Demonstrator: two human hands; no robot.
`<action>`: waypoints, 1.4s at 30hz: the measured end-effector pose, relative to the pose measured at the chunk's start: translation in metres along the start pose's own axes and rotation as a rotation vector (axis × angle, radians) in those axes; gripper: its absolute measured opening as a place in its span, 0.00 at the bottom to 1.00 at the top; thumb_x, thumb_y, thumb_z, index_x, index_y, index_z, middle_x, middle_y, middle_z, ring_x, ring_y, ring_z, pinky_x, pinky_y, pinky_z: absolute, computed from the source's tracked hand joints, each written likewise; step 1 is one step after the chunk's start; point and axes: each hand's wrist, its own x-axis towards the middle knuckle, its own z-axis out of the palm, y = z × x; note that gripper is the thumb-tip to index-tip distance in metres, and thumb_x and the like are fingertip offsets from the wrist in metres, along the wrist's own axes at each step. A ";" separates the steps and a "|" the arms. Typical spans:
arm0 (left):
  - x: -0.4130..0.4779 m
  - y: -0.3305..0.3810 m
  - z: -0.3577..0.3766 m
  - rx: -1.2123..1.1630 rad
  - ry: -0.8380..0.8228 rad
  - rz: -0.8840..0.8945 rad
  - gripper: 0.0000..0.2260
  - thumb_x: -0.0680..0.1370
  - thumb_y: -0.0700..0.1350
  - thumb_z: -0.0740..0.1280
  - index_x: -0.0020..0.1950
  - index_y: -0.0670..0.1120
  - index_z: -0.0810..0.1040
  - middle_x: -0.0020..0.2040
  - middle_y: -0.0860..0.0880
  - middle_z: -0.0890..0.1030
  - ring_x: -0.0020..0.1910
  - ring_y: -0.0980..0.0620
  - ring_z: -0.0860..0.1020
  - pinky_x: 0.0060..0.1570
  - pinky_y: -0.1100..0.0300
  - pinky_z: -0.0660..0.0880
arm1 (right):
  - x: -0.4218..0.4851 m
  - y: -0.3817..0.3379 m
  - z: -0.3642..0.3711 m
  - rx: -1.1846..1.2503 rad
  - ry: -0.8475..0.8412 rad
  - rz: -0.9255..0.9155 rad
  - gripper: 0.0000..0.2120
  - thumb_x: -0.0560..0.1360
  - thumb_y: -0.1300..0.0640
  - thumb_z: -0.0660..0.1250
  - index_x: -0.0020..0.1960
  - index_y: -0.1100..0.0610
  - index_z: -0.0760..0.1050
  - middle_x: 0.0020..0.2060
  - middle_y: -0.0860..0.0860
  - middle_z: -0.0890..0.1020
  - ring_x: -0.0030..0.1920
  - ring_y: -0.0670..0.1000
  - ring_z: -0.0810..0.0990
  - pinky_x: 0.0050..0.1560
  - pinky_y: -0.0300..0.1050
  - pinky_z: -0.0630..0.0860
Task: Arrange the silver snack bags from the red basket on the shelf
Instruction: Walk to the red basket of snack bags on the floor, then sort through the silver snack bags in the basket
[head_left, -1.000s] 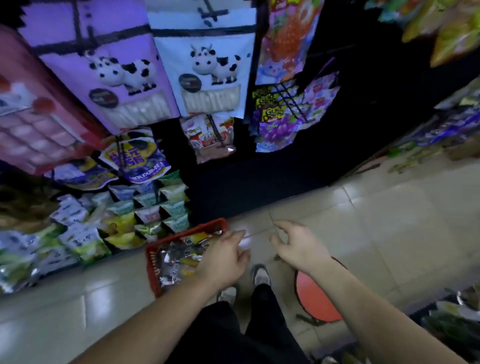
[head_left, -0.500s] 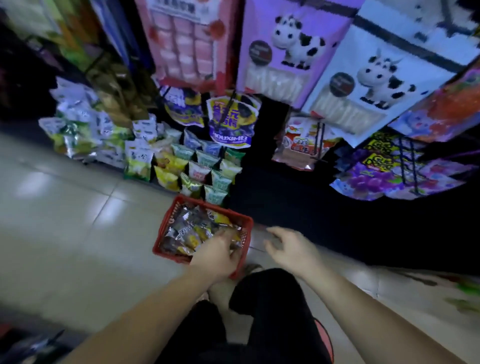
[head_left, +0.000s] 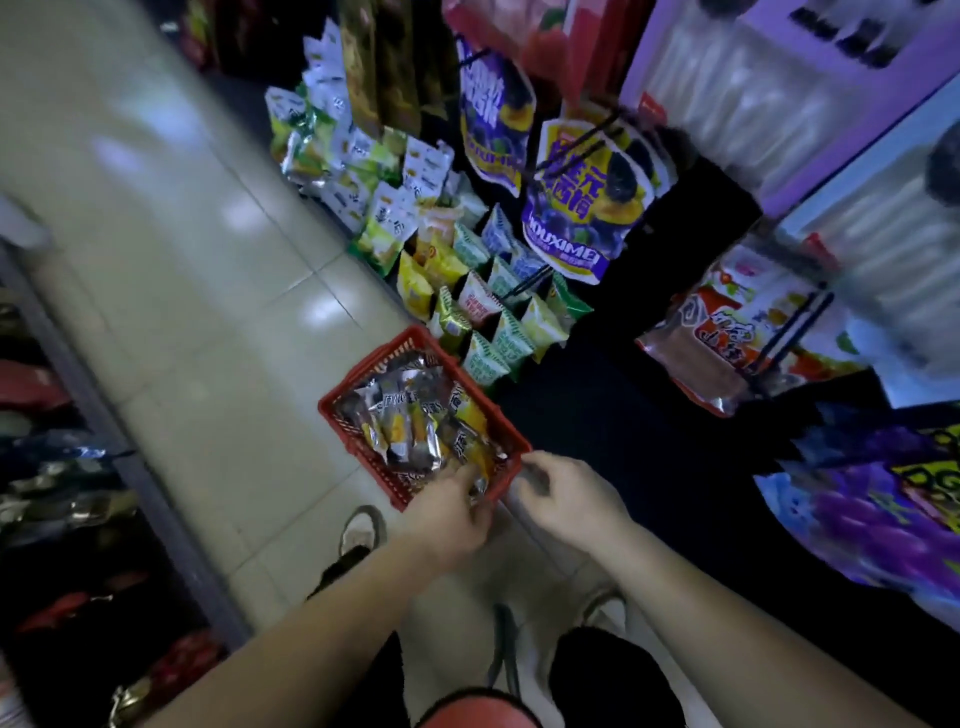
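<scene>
The left hand (head_left: 452, 514) was dipped into the near corner of the red basket (head_left: 358, 376), fingers curled among the silver snack bags (head_left: 410, 410) (whether one was actually pinched could not be told). The right hand (head_left: 566, 493) was held beside the rim, loosely bent and empty. The bags, heaped in the basket on the floor below the shelf (head_left: 571, 410), were judged light, crinkly and slippery, best taken by a sealed edge.

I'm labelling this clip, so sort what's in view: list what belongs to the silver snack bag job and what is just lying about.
Belongs to the job:
red basket on the floor
silver snack bags inside it
left hand reaching into the basket
right hand at the basket's near corner

Just lying about:
purple hanging bag
small green and yellow packets
orange bag
white shoe
</scene>
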 end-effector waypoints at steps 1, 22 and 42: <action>0.006 0.001 0.015 -0.028 0.010 -0.017 0.26 0.74 0.56 0.61 0.72 0.53 0.72 0.65 0.50 0.78 0.60 0.49 0.79 0.60 0.52 0.78 | 0.010 0.012 0.006 -0.006 -0.005 -0.012 0.24 0.79 0.41 0.62 0.73 0.46 0.73 0.68 0.44 0.78 0.66 0.50 0.78 0.59 0.45 0.77; 0.241 -0.194 0.188 -0.123 0.307 0.001 0.17 0.80 0.50 0.65 0.69 0.50 0.77 0.60 0.49 0.84 0.55 0.48 0.82 0.55 0.52 0.81 | 0.271 0.153 0.209 0.125 0.166 -0.166 0.22 0.77 0.46 0.68 0.70 0.50 0.76 0.48 0.43 0.82 0.46 0.47 0.83 0.51 0.46 0.80; 0.308 -0.267 0.134 -0.030 0.379 -0.229 0.49 0.66 0.77 0.65 0.82 0.62 0.50 0.83 0.43 0.50 0.81 0.37 0.52 0.77 0.38 0.59 | 0.364 0.120 0.253 0.152 0.031 -0.270 0.48 0.68 0.40 0.79 0.80 0.39 0.56 0.82 0.49 0.52 0.80 0.53 0.55 0.75 0.49 0.59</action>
